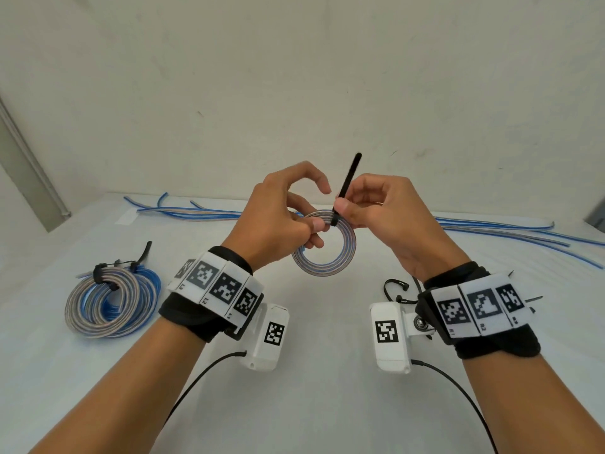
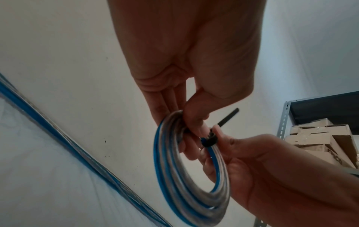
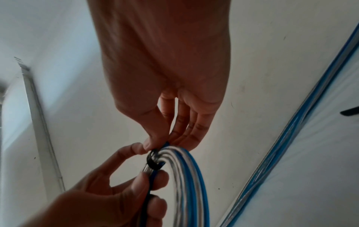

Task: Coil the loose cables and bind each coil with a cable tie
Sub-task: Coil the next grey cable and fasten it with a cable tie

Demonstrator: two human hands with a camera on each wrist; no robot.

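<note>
I hold a small coil point(image 1: 323, 246) of blue and clear cable up above the white table point(image 1: 311, 404), in the middle of the scene. My left hand point(image 1: 281, 214) pinches the top of the coil between thumb and curled fingers, with the forefinger arched clear above it. My right hand point(image 1: 379, 208) pinches a black cable tie point(image 1: 347, 181) just where it wraps the coil's top edge; the tie's free end stands up and tilts slightly right, against the wall. On the near left of the table lies a pile of finished coils point(image 1: 111, 303), blue and clear, bound with black ties. Along the far edge, where the table meets a plain off-white wall point(image 1: 294, 77), loose cables point(image 1: 510, 231) run left to right in long blue and clear strands. A few spare ties point(image 1: 397, 290) lie on the table near my right wrist. In the left wrist view, a metal shelf point(image 2: 285, 116) with cardboard boxes point(image 2: 320, 138) stands at the right.
</note>
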